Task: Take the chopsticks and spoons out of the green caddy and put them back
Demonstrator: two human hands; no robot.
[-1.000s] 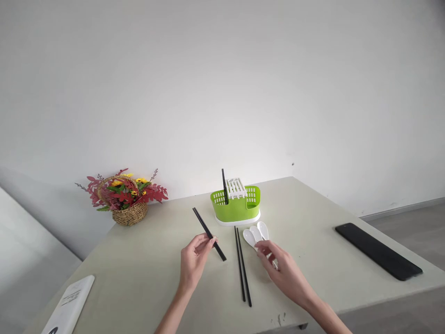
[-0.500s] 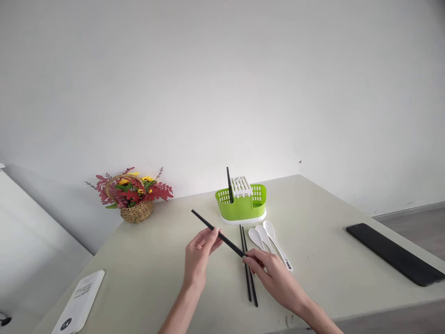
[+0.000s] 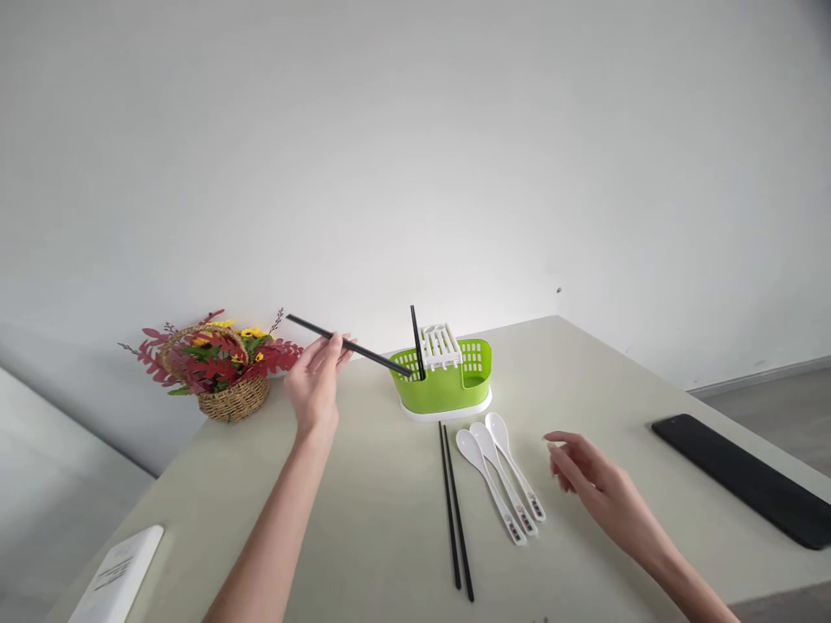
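Note:
My left hand pinches black chopsticks, held slantwise with the lower end at the left compartment of a green utensil basket; whether it is one stick or two together is hard to tell. Other black chopsticks stand upright in that compartment, beside a white slotted rack. To the right, my right hand hovers over the table with fingers loosely curled and nothing in them. Nearest to it lie three white spoons. Left of the spoons, two more black chopsticks lie side by side.
A wicker basket of artificial flowers stands at the back left. On the right side of the table lies a long black case. A white flat object rests at the front left, and the wall rises behind.
My left hand has carried the chopsticks forward and left, toward the green basket. My right hand has let go of them and moved right, past the spoons.

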